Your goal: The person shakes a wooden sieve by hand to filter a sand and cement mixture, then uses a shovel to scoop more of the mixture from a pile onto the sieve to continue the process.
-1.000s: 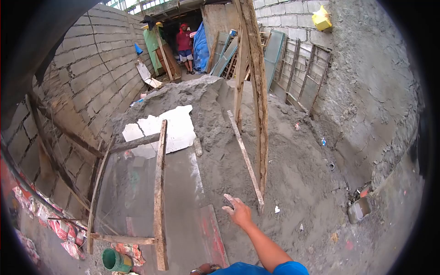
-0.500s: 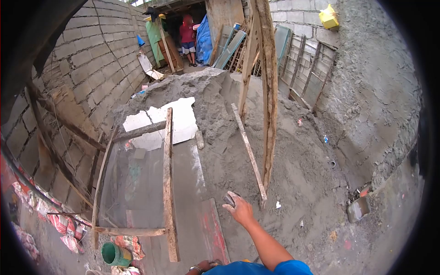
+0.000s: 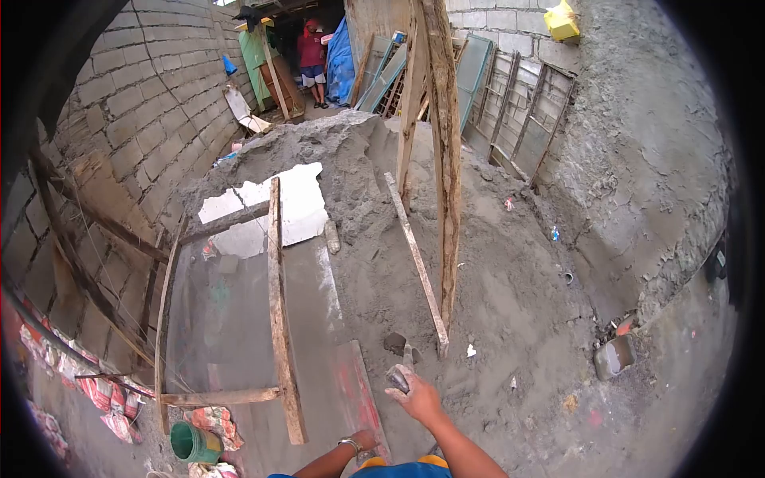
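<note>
My right hand (image 3: 417,398) is closed round a small dark grey object, low over the sand (image 3: 374,287); what it is I cannot make out. Just beyond it lies a narrow grey piece (image 3: 409,355), beside a dark hollow (image 3: 394,343) in the sand. My left hand (image 3: 365,440), with a band at the wrist, is low by the edge of a red-stained board (image 3: 362,390); its fingers are too hidden to read.
A wooden frame (image 3: 279,319) lies over a grey sheet and a white panel (image 3: 299,207) at left. Upright timbers (image 3: 445,175) rise ahead. A green bucket (image 3: 187,440) and sacks stand lower left, a square container (image 3: 615,356) at right. A person (image 3: 312,54) stands at the far doorway.
My right hand has come down and nearer to me, and the hollow with the grey piece now shows. My left hand and forearm show more. The view has shifted slightly.
</note>
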Demonstrator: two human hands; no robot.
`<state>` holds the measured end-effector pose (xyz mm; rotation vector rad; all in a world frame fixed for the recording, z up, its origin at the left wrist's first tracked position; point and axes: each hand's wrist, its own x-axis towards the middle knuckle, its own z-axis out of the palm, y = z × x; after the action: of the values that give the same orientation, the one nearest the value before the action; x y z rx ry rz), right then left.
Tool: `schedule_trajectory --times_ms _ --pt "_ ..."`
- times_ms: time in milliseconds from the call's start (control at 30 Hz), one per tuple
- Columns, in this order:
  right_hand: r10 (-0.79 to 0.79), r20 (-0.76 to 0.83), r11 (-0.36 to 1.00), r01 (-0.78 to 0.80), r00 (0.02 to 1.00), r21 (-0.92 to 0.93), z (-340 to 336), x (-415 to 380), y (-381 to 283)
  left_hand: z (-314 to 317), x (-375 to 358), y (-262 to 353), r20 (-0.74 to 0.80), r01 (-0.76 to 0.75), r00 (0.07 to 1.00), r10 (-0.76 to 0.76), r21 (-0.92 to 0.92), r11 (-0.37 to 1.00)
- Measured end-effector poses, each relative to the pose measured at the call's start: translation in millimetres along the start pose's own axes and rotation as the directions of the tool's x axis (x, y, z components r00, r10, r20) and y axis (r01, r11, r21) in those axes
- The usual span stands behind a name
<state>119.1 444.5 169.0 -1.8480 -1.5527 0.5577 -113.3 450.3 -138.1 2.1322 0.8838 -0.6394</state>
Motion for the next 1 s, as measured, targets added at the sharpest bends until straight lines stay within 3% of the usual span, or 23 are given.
schedule_trajectory --times_ms 33,100,233,300,333,433,567,633,733,833,900,1000 --pt "0.035 0.006 0.999 -0.036 0.999 0.041 -3 1 0 0 -2 3 -0.002 0.007 1.000 -0.007 0.008 1.000" --pt "0.059 0.012 0.994 -0.060 0.998 0.088 -9 6 1 -24 -28 39 -0.037 -0.020 0.999 0.010 -0.253 0.967" --pt "0.070 -0.049 0.993 -0.065 0.996 0.100 -15 21 -2 4 -26 28 -0.079 0.000 0.997 -0.017 -0.204 0.979" --pt "0.069 -0.044 0.994 -0.065 0.997 0.084 -15 24 1 5 -47 30 0.014 -0.256 0.962 0.272 -0.295 0.920" --pt "0.048 -0.068 0.996 -0.042 0.997 0.082 -13 26 4 4 -59 31 0.016 -0.168 0.983 0.181 -0.291 0.942" --pt "0.044 -0.059 0.997 -0.040 0.997 0.068 -14 28 2 -2 -80 22 0.032 -0.107 0.993 0.115 -0.189 0.976" --pt "0.048 -0.060 0.996 -0.043 0.997 0.078 -11 31 2 -27 -113 35 0.032 -0.033 0.998 0.047 -0.347 0.937" --pt "0.038 -0.070 0.996 -0.032 0.997 0.083 -9 32 3 -8 -109 24 0.007 0.118 0.992 -0.122 -0.308 0.944" --pt "0.024 -0.079 0.995 -0.017 0.997 0.098 -8 33 5 30 -93 0 0.048 0.153 0.988 -0.146 -0.400 0.904" --pt "0.039 -0.064 0.995 -0.033 0.997 0.095 -10 32 5 -5 -117 37 0.032 0.059 0.998 -0.050 -0.476 0.878" --pt "0.068 -0.039 0.995 -0.065 0.997 0.079 -12 30 1 -25 -119 50 0.052 0.078 0.997 -0.060 -0.500 0.862" --pt "0.057 -0.051 0.996 -0.053 0.997 0.069 -11 31 -2 -7 -106 37 0.019 0.073 0.997 -0.073 -0.484 0.872"
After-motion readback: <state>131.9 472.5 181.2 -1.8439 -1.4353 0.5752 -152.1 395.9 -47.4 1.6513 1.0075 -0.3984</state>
